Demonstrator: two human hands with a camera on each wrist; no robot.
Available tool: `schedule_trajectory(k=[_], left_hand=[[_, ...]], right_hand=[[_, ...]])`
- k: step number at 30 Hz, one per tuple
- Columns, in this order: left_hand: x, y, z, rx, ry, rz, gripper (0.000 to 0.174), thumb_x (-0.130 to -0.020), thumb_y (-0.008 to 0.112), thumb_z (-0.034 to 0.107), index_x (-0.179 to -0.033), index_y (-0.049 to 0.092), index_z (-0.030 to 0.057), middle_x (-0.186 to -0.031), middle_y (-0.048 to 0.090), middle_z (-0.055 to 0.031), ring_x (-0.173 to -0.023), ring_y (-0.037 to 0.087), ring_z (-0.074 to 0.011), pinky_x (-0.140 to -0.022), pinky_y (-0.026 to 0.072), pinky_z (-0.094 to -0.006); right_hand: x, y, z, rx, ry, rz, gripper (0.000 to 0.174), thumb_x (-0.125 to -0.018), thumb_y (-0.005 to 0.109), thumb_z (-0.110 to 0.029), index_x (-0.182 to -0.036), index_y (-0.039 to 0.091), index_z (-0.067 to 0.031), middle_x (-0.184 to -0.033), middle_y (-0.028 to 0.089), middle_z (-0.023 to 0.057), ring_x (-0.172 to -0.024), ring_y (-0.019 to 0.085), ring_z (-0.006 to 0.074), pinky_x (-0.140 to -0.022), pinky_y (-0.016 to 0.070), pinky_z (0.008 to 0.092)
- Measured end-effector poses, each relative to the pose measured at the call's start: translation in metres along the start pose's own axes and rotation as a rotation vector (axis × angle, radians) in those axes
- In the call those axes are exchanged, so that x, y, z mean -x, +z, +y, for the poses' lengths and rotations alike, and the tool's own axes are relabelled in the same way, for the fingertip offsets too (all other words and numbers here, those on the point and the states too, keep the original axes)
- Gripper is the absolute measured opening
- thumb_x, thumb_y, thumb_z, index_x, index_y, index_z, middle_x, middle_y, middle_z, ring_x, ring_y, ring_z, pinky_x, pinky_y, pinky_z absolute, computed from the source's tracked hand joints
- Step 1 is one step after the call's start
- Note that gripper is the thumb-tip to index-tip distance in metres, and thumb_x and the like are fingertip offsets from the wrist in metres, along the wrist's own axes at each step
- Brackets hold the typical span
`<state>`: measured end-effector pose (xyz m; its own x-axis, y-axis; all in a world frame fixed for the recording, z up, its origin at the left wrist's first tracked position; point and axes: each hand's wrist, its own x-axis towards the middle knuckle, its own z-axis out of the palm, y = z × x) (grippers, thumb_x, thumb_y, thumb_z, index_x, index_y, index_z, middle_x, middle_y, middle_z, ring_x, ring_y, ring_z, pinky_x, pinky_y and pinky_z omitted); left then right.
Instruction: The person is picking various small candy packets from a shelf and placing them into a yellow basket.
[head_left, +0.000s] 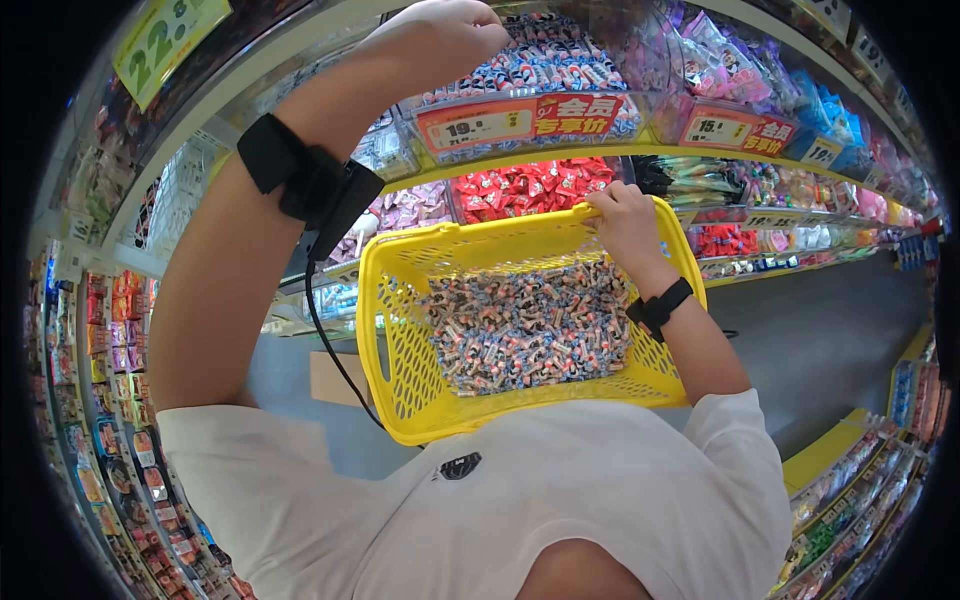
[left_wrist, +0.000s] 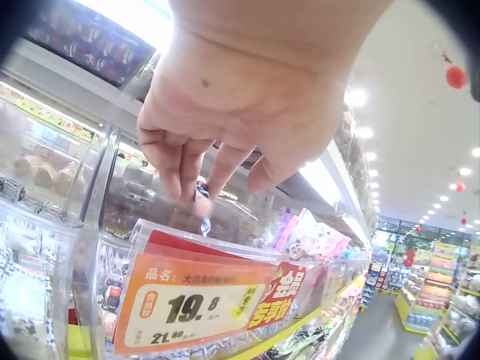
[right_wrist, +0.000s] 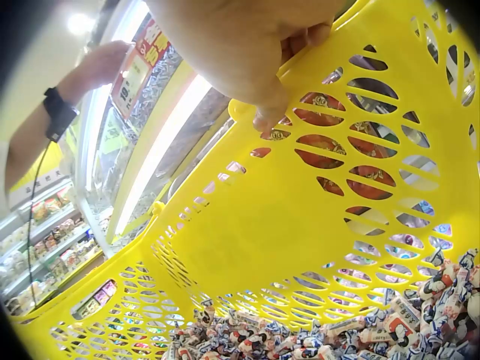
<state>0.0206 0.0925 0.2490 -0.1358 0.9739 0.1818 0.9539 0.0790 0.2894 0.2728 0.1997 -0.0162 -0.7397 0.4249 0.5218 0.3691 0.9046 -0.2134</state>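
My left hand (head_left: 445, 40) is raised over the upper shelf bin of blue-and-white wrapped candies (head_left: 560, 72). In the left wrist view the hand (left_wrist: 240, 112) points its fingers down and pinches a small wrapped candy (left_wrist: 202, 205) above the bin, behind an orange price card (left_wrist: 191, 304). My right hand (head_left: 630, 235) grips the far rim of the yellow basket (head_left: 400, 425), thumb on the inner side in the right wrist view (right_wrist: 255, 67). Many wrapped candies (head_left: 530, 335) cover the basket's bottom.
Below the upper shelf are bins of red candies (head_left: 525, 188) and purple candies (head_left: 415, 208). Bagged sweets (head_left: 720, 60) fill the upper right shelf. A cardboard box (head_left: 336, 378) sits on the floor left of the basket. More shelves (head_left: 850, 490) stand at lower right.
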Motion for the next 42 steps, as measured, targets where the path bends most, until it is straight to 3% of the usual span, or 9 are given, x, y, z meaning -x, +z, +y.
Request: schedule_trajectory(k=[8,14,17,20,23,26,33,39,42], left_hand=[[-0.071,0.034,-0.041,0.085,-0.376,-0.193,0.035,-0.091,0.046,0.028,-0.098,0.069,0.003,-0.085,0.069,-0.0185,-0.076,0.067,-0.031,-0.072,0.0515,-0.0444],[-0.07,0.027,-0.033,-0.253,-0.235,-0.173,0.035,-0.091,0.049,0.031,-0.09,0.067,0.0012,-0.08,0.067,-0.0196,-0.078,0.066,-0.0328,-0.075,0.0504,-0.047],[-0.112,0.071,-0.14,-0.557,0.166,-0.122,0.042,-0.096,0.05,0.038,-0.121,0.067,0.0085,-0.091,0.068,-0.0108,-0.083,0.063,-0.0214,-0.076,0.0494,-0.0356],[-0.083,0.036,-0.043,-0.276,-0.232,-0.214,0.051,-0.092,0.048,0.045,-0.115,0.069,0.005,-0.092,0.07,-0.0146,-0.086,0.067,-0.0279,-0.079,0.0507,-0.0412],[-0.087,0.038,-0.058,-0.296,-0.188,-0.218,0.053,-0.089,0.05,0.048,-0.11,0.072,0.0033,-0.096,0.071,-0.0158,-0.087,0.067,-0.028,-0.078,0.0513,-0.0406],[-0.091,0.038,-0.053,-0.34,-0.393,-0.385,0.055,-0.089,0.05,0.049,-0.111,0.071,0.0024,-0.1,0.071,-0.0182,-0.09,0.067,-0.0309,-0.082,0.0506,-0.0411],[-0.092,0.045,-0.077,-0.488,-0.194,-0.362,0.055,-0.09,0.051,0.049,-0.111,0.07,0.0029,-0.105,0.07,-0.0158,-0.099,0.064,-0.0289,-0.087,0.0476,-0.0388],[-0.095,0.033,-0.066,-0.267,-0.322,-0.414,0.056,-0.092,0.052,0.05,-0.116,0.068,0.0027,-0.115,0.068,-0.0189,-0.108,0.062,-0.0334,-0.096,0.0447,-0.0413],[-0.092,0.039,-0.07,-0.551,-0.208,-0.445,0.055,-0.093,0.052,0.05,-0.113,0.069,0.0021,-0.11,0.07,-0.0157,-0.103,0.063,-0.0314,-0.094,0.0449,-0.0408]], right_hand=[[0.001,0.0,-0.001,-0.012,0.005,0.01,0.032,-0.065,0.081,-0.019,-0.093,0.068,-0.0175,-0.085,0.055,-0.0009,-0.087,0.054,0.0213,-0.073,0.04,0.0391],[-0.002,-0.004,-0.004,-0.009,0.001,0.041,0.035,-0.06,0.083,-0.017,-0.093,0.07,-0.0165,-0.083,0.055,0.0,-0.084,0.056,0.0222,-0.071,0.0428,0.0395],[-0.001,-0.004,-0.004,-0.014,0.006,0.039,0.034,-0.061,0.082,-0.016,-0.092,0.069,-0.0164,-0.083,0.055,0.0003,-0.084,0.055,0.0223,-0.071,0.0426,0.0394],[0.0,-0.003,-0.002,-0.017,0.014,0.025,0.03,-0.065,0.081,-0.018,-0.092,0.067,-0.0178,-0.083,0.054,-0.0008,-0.085,0.054,0.0212,-0.072,0.0404,0.0389],[0.001,-0.002,-0.002,-0.014,0.016,0.012,0.029,-0.066,0.08,-0.02,-0.092,0.066,-0.0186,-0.084,0.054,-0.0014,-0.086,0.054,0.0205,-0.073,0.0391,0.0386],[0.0,-0.001,-0.002,-0.007,0.017,0.016,0.029,-0.066,0.08,-0.019,-0.092,0.066,-0.0186,-0.084,0.054,-0.0014,-0.086,0.054,0.0204,-0.073,0.0388,0.0385],[0.001,-0.001,-0.001,-0.033,0.023,0.004,0.029,-0.067,0.08,-0.019,-0.092,0.066,-0.0181,-0.084,0.053,-0.0014,-0.086,0.054,0.0204,-0.073,0.0385,0.0385],[0.001,0.0,-0.002,-0.037,0.029,0.021,0.028,-0.067,0.08,-0.018,-0.092,0.067,-0.0179,-0.085,0.053,-0.0014,-0.086,0.054,0.0203,-0.073,0.0385,0.0383],[0.001,0.0,-0.001,-0.034,0.027,0.015,0.029,-0.067,0.08,-0.018,-0.092,0.067,-0.0177,-0.085,0.053,-0.0013,-0.086,0.053,0.0203,-0.073,0.0385,0.0382]])
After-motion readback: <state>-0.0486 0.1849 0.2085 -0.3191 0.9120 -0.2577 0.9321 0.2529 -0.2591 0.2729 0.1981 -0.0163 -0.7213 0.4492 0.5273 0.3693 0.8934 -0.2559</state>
